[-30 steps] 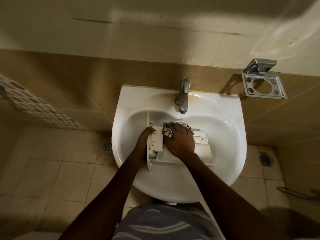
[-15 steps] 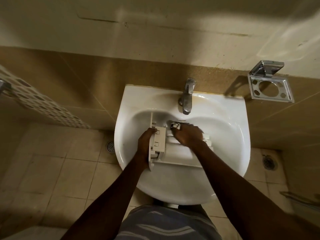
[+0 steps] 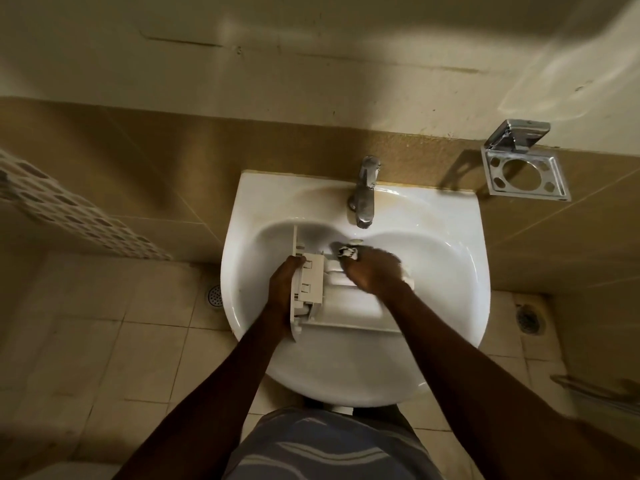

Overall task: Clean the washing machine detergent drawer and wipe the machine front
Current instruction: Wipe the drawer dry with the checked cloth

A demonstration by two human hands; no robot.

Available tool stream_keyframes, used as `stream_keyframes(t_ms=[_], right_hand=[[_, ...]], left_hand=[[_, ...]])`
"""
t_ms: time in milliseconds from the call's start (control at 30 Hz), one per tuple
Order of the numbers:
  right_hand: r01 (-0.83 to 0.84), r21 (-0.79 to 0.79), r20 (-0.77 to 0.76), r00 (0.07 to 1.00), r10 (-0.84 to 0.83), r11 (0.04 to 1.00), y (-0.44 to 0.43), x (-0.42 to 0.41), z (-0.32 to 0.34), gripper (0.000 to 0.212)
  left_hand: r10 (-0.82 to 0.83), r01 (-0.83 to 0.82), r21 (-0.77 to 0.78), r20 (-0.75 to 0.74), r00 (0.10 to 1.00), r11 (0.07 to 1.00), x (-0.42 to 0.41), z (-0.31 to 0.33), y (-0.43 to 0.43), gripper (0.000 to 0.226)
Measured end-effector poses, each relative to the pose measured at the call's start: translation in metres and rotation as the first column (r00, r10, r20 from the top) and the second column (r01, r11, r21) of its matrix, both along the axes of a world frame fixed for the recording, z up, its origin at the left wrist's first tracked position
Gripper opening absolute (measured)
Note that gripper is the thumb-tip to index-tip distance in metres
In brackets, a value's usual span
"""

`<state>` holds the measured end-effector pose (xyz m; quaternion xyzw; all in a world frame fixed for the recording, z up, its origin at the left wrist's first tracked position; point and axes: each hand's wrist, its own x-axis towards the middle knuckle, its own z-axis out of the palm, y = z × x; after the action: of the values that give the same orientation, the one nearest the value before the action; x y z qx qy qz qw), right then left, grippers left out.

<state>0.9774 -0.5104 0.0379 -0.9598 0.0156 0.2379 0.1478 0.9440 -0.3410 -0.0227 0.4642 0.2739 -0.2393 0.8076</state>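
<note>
Drawer (image 3: 349, 308) lying in sink (image 3: 457, 230) centre, below tap (image 3: 364, 195), left fingers (image 3: 298, 260) curled round its front panel, right fingers (image 3: 356, 259) pinching cloth (image 3: 347, 252) against its far edge; cleaning seemingly midway, machine front not yet wiped.

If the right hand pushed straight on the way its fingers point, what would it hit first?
Likely the detergent drawer's upright front panel, near its far end. The right hand, pinching a cloth, points up-left across the drawer. Depth is unclear; it might pass over into the sink's back wall.
</note>
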Motion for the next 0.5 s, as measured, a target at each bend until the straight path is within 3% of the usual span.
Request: stream_keyframes(t_ms=[67, 133, 267, 367, 433, 500], right_hand=[[-0.048, 0.192, 0.077, 0.996, 0.034, 0.980, 0.012, -0.012, 0.001, 0.036], [-0.104, 0.248, 0.159, 0.985, 0.065, 0.963, 0.010, -0.035, -0.002, 0.049], [-0.207, 0.045, 0.208, 0.959, 0.194, 0.977, -0.036, -0.073, -0.020, 0.063], [-0.039, -0.096, 0.269, 0.961, 0.064, 0.995, -0.058, -0.062, -0.030, 0.065], [0.049, -0.144, 0.206, 0.978, -0.019, 0.988, -0.050, -0.042, -0.035, 0.065], [0.031, -0.143, 0.157, 0.988, -0.009, 0.989, -0.026, -0.032, -0.033, 0.067]], left_hand=[[0.029, -0.029, 0.011, -0.025, 0.999, 1.000, 0.000, 0.003, -0.001, 0.054], [0.047, -0.046, 0.039, -0.036, 0.998, 0.998, 0.002, -0.002, -0.001, 0.055], [-0.021, 0.023, 0.061, -0.038, 0.999, 0.998, 0.001, -0.010, 0.002, 0.083], [-0.042, 0.043, 0.030, -0.024, 0.999, 0.999, 0.001, -0.007, 0.001, 0.074], [-0.043, 0.043, 0.020, -0.016, 0.999, 0.999, 0.001, -0.003, 0.000, 0.064], [-0.012, 0.013, 0.027, -0.022, 1.000, 1.000, 0.001, -0.002, 0.001, 0.065]])
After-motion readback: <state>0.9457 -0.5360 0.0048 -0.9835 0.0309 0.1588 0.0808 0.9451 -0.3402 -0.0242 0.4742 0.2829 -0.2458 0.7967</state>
